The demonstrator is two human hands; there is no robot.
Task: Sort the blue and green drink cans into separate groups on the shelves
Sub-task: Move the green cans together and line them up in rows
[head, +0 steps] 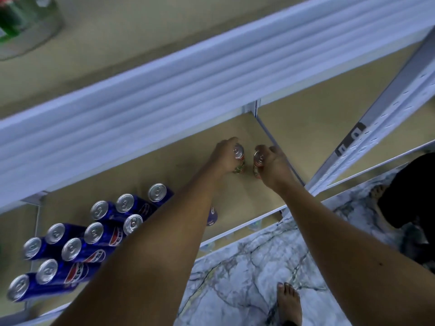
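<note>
Hands reached to the far right of a tan, matte shelf board (pixel 247 196) framed in white metal rails. The left hand (pixel 223 156) was wrapped around one slim cylindrical can (pixel 239 158), and the right hand (pixel 274 165) clamped a second can (pixel 257 161); both cans stood upright, just beside each other, with silver tops and a reddish-green print whose colour I could not tell for sure. On the near left of the same board stood ten glossy blue cans (pixel 94 241) with round aluminium lids, packed close together; an eleventh blue can (pixel 211 216) showed partly behind the left forearm. Below lay a veined marble-patterned floor (pixel 235 278).
</note>
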